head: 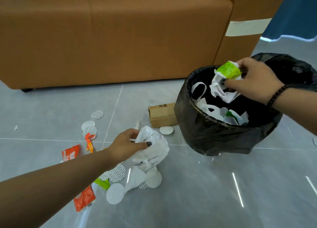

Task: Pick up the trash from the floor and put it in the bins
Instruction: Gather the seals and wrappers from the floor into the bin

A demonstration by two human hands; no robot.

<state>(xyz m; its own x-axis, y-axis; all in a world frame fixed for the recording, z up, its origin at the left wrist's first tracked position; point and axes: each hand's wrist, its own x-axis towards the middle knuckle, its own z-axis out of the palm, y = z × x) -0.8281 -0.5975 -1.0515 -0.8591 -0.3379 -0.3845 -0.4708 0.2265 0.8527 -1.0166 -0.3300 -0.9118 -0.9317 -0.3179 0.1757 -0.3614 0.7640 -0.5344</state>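
Trash on the grey tile floor (51, 111), read left to right. Orange wrapper scraps (70, 152) and white round discs (115, 193) lie scattered at left, just in front of the brown sofa (103, 39). The left hand (126, 144) pinches a crumpled white plastic bag (151, 148) between thumb and curled fingers, low over the litter; grey print on the bag is too small to read. A cardboard box (161, 115) lies on its side touching the bin, with dark characters on its top flap, not legible from here. The black-lined bin (214, 133) already holds white bags and paper. Over its mouth the right hand (255, 80) grips a green packet (229, 70) bunched with white paper (221, 89), fingers curled round both.

Risks, as judged: the loose paper hangs near the rim and could fall outside if let go off-centre; the slack bag may snag and drag discs; the thin discs lie flat and may resist picking.
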